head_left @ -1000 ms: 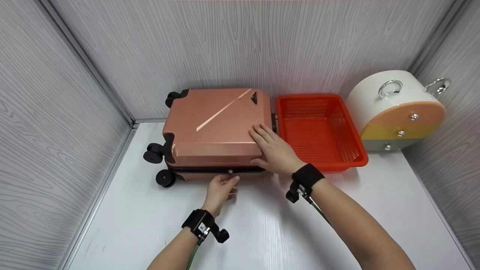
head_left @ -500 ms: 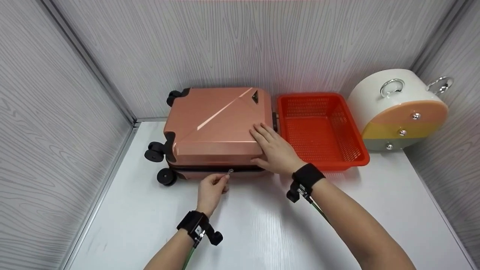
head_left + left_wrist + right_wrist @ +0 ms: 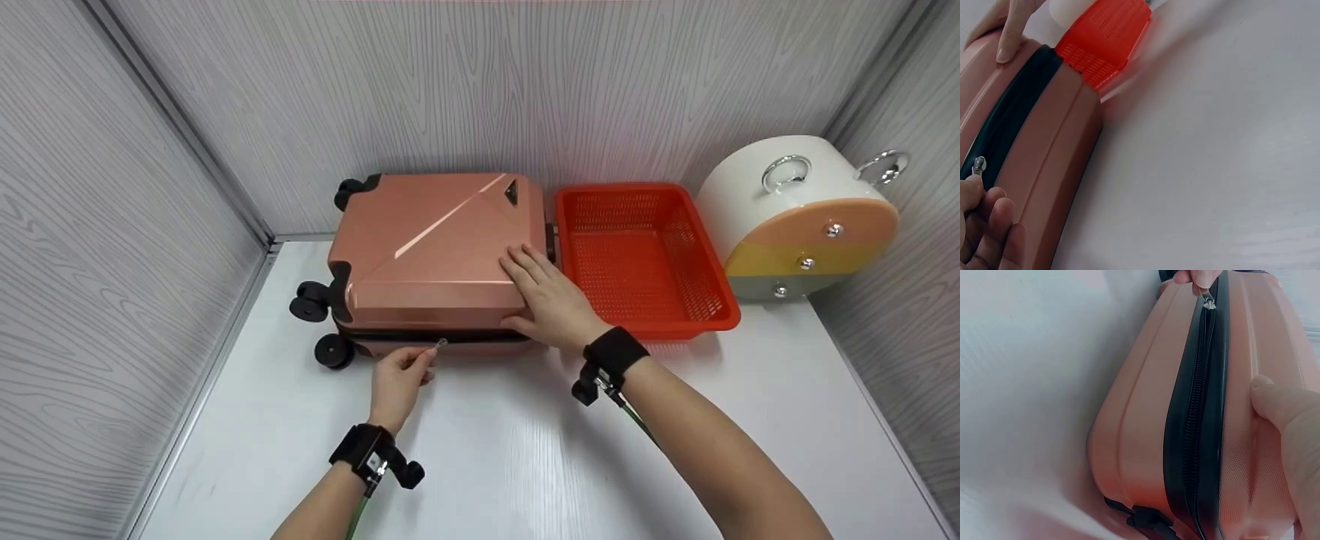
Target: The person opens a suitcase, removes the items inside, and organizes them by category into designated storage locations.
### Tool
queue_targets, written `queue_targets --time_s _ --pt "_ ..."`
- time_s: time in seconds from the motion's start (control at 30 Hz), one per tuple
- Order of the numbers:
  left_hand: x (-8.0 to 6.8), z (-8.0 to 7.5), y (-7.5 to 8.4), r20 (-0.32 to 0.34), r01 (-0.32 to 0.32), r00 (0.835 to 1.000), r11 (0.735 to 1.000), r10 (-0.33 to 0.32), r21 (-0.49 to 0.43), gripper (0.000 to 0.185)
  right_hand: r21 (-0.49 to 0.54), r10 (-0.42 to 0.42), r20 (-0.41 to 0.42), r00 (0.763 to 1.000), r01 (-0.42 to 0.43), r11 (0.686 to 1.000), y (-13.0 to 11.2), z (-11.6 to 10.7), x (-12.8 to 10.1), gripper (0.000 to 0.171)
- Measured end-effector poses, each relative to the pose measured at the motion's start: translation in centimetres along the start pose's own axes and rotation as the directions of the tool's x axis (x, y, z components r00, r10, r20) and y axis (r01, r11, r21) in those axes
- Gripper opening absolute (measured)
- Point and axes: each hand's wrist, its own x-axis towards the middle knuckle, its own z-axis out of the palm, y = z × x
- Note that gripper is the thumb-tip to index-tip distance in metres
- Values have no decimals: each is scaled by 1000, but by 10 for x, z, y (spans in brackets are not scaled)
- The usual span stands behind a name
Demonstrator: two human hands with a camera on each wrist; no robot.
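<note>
A salmon-pink hard-shell suitcase [image 3: 427, 247] lies flat on the white table [image 3: 525, 450], wheels to the left. My left hand [image 3: 397, 379] pinches the small metal zipper pull [image 3: 441, 344] on the black zipper band [image 3: 1199, 439] along the front side. The pull [image 3: 979, 165] shows just above my fingertips in the left wrist view, and the pull [image 3: 1207, 302] sits at the top of the right wrist view. My right hand [image 3: 544, 296] rests flat on the lid's front right corner, thumb [image 3: 1275, 402] over the edge beside the zipper.
An orange mesh basket [image 3: 641, 255] stands right of the suitcase, touching it or nearly so. A round white case [image 3: 799, 217] with yellow and orange bands and metal rings sits at the far right. Grey panel walls close in left, back and right.
My left hand closed on the zipper pull and has drawn it leftward along the suitcase's front side. The right hand has stayed put on the lid.
</note>
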Motion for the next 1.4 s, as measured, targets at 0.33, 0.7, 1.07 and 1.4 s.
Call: queue_targets --time_s 0.33,0.7,1.07,1.4 --pt "7 -39 -9 -76 28 997 998 -24 53 20 -26 5 2 1000 -5 1000 -2 0 0 98" --pt "14 -84 -16 -158 66 986 994 -52 88 26 9 -5 -17 1000 5 1000 0 3 -1 97" --pt "30 -117 -21 -205 68 978 992 -46 105 31 20 -15 -16 1000 15 1000 0 1 -2 96" --pt "51 -136 -23 -257 112 963 985 -76 129 35 0 -30 -23 999 30 1000 -2 3 -3 94"
